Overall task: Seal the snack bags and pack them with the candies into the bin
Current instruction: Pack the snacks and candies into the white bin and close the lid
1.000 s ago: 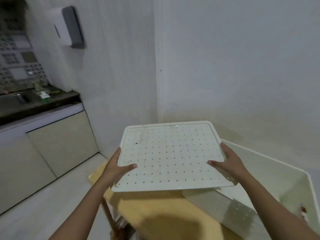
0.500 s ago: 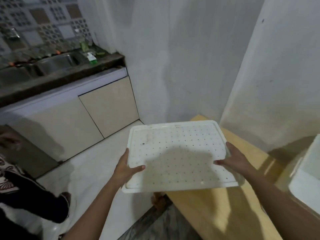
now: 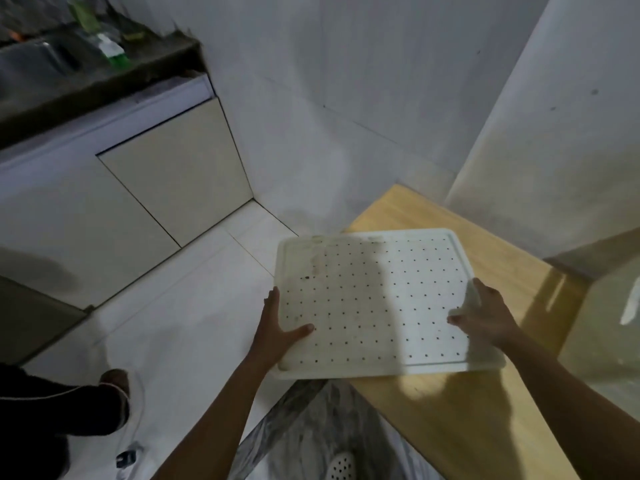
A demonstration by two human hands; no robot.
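Change: since half a second ago the view has swung down and left, so the perforated white lid (image 3: 374, 303) now lies right of centre instead of mid-frame; more floor shows; both hands keep the same hold
Lid: flat, nearly level, raised rim uppermost, rows of small holes; grey smudges in its upper-left part; held above the left end of the wooden table (image 3: 467, 417), its left part over the floor (image 3: 180, 327)
Left hand (image 3: 277, 327): grasps the lid's left edge; thumb lies on the top face, fingers run along and under the edge
Right hand (image 3: 485, 317): grasps the lid's right edge; thumb on the top face, fingers wrapped over the rim
Table: light wood, running from centre to lower right, against the white wall (image 3: 346, 81)
Right edge of frame: pale blurred form; cannot tell what it is
Upper left: dark counter (image 3: 86, 88) with a sink (image 3: 31, 67) and a green bottle (image 3: 114, 53); beige cabinet door (image 3: 173, 164) below
Lower left: another person's dark-clad leg and foot (image 3: 114, 382)
Bottom centre: white holed slipper (image 3: 341, 465)
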